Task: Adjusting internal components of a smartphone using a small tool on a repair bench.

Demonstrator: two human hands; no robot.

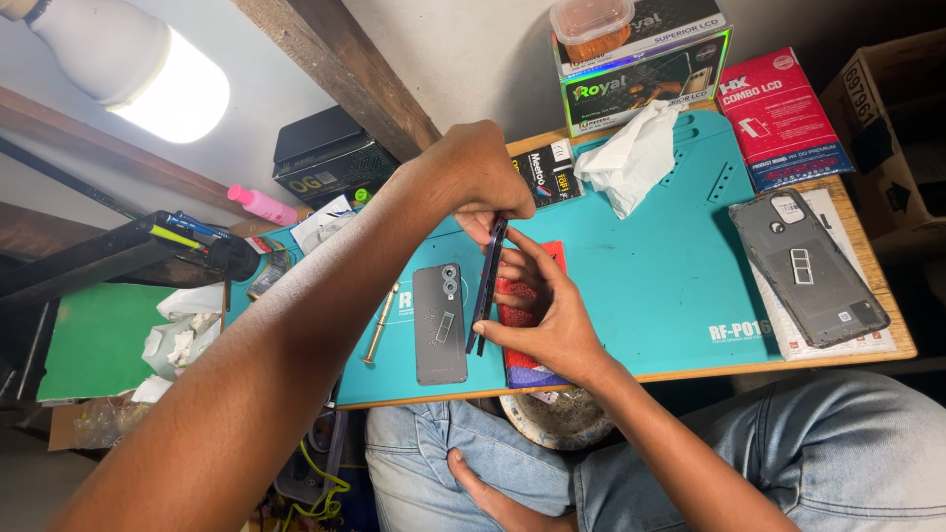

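Both my hands hold a dark smartphone (487,286) on its edge above a teal work mat (650,266). My left hand (475,177) pinches the phone's top end from above. My right hand (544,313) cups its lower side with the fingers spread along it. Under my right hand lies a red flat pack (519,363). A grey phone back cover (439,323) with a camera cut-out lies flat on the mat just left of the held phone.
A brass-handled screwdriver (380,323) lies left of the back cover. A second grey back cover (808,266) rests on a white box at the right. A crumpled white cloth (631,158), stacked boxes (645,69) and a red box (778,116) stand at the back.
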